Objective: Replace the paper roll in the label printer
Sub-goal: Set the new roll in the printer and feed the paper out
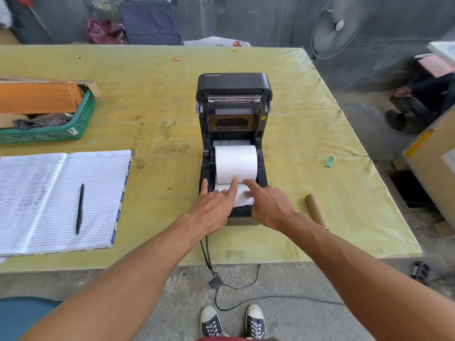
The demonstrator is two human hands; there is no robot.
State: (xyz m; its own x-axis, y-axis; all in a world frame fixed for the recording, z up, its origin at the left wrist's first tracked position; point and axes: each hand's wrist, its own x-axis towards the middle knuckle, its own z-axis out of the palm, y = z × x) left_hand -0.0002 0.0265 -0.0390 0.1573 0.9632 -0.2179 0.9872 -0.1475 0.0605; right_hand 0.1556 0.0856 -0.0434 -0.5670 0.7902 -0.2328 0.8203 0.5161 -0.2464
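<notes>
I have my left hand (213,205) spread open, fingers flat on the loose end of the paper where it leaves the printer (234,143); one finger reaches up to touch the white paper roll (235,163). My right hand (267,205) is open too, forefinger pressing the same strip from the other side. Neither hand grips anything. The roll sits in the bay of the black printer, whose lid stands tilted up and back.

Just right of the printer lies a bare cardboard core (316,210), partly behind my right forearm, and farther right a small green scrap (330,161). The table (160,99) is covered in a stained, yellow-green sheet. To the left an open lined notebook (61,200) lies with a black pen (79,209) on its right page; behind it a green mesh basket (81,119) holds an orange parcel.

Black cables (221,286) drop from the table's near edge onto the grey concrete floor, beside my sneakers (232,321). Beyond the far edge stand a dark wall, a blue bag (150,23), a red bag (105,32) and a standing fan (338,27).
</notes>
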